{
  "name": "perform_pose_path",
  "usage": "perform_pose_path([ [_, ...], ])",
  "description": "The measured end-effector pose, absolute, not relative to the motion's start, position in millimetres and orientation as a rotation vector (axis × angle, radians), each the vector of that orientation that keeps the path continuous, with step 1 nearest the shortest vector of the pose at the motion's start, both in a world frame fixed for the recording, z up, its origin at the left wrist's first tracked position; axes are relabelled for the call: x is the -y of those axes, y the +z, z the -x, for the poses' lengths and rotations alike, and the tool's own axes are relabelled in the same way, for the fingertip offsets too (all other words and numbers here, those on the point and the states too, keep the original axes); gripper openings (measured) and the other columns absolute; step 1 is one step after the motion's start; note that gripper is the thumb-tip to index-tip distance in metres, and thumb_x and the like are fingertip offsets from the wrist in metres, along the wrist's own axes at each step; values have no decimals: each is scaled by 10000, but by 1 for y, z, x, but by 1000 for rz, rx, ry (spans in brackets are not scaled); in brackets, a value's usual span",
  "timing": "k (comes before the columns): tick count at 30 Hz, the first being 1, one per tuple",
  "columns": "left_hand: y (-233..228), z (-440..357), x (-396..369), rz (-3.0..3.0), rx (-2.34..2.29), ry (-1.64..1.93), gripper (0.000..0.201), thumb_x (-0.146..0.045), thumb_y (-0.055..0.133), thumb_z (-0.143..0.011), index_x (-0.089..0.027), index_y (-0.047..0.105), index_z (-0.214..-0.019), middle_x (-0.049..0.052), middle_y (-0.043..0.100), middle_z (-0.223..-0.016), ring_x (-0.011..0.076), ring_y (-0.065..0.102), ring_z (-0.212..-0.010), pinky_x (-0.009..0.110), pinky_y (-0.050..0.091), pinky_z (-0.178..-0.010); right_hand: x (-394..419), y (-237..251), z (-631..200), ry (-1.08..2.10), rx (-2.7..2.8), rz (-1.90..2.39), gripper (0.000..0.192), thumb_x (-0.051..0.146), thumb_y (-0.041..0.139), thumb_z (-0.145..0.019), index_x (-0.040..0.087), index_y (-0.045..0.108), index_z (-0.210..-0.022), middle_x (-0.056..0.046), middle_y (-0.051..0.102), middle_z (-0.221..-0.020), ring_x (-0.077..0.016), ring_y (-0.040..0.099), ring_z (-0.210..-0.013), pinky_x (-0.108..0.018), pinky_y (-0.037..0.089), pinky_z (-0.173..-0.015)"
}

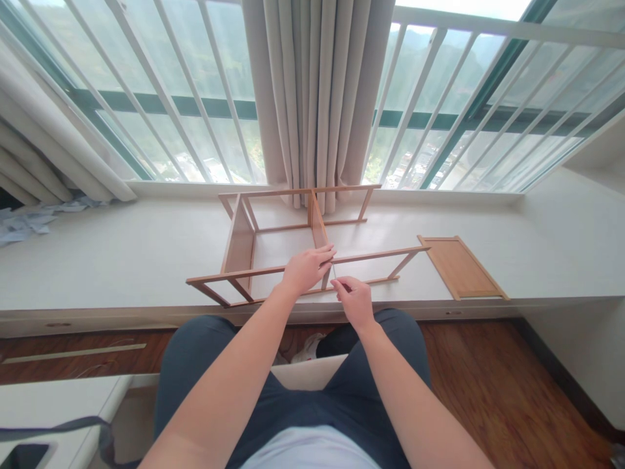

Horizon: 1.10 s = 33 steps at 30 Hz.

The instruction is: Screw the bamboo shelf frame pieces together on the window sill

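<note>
A light wooden shelf frame [244, 238] lies on the white window ledge [122, 254], with a left end panel, a middle divider and long thin rails. My left hand [307, 267] rests on the near top rail where the divider meets it. My right hand [354, 299] is just below and right of it, fingers pinched on a thin metal tool, perhaps a hex key, that points up at that joint. A separate wooden panel [461, 267] lies flat on the ledge to the right of the frame.
A curtain [317, 98] hangs behind the frame, before barred windows. Crumpled paper [29, 221] lies at the ledge's far left. Wooden floor [488, 384] is below, and a white surface [53, 397] sits at lower left.
</note>
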State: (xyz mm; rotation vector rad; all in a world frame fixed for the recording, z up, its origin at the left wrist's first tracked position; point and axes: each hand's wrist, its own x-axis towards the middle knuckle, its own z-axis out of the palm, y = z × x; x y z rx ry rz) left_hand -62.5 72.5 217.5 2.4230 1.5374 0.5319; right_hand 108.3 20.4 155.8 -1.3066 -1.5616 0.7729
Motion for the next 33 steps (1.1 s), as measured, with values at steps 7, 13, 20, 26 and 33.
perform_pose_path([
  [7, 217, 63, -72, -2422, -1538, 534, 415, -325, 514, -949, -412, 586, -1348, -119, 490, -1483, 187, 580, -1247, 329, 504, -996, -25, 152, -118, 720, 1583, 1325, 325, 458, 584, -916, 201, 709, -762, -33, 677, -662, -169, 594, -580, -280, 460, -611],
  [13, 217, 63, -72, -2417, -1543, 531, 419, -326, 512, -950, -412, 583, -1353, -112, 492, -1485, 192, 578, -1252, 330, 507, -995, -28, 158, -121, 524, 1744, 1287, 329, 439, 559, -943, 199, 718, -783, -62, 716, -738, -188, 627, -659, -297, 469, -687],
  [20, 216, 63, -72, -2430, -1533, 523, 419, -330, 505, -954, -412, 577, -1358, -107, 490, -1488, 192, 577, -1253, 328, 505, -994, -27, 171, -119, 376, 1815, 1313, 295, 384, 576, -935, 204, 721, -751, -62, 719, -725, -188, 617, -645, -299, 449, -674],
  [26, 216, 62, -72, -2423, -1547, 539, 422, -330, 507, -953, -409, 576, -1361, -109, 496, -1481, 187, 582, -1247, 327, 507, -993, -26, 174, -117, 552, 1697, 1382, 257, 405, 648, -879, 208, 713, -727, -46, 719, -687, -189, 623, -619, -299, 463, -667],
  [33, 220, 62, -71, -2398, -1557, 512, 428, -326, 504, -952, -415, 574, -1364, -104, 491, -1487, 193, 570, -1265, 334, 496, -1015, -24, 165, -113, 733, 1477, 1438, 349, 541, 684, -821, 208, 638, -731, -23, 683, -621, -171, 602, -545, -286, 469, -615],
])
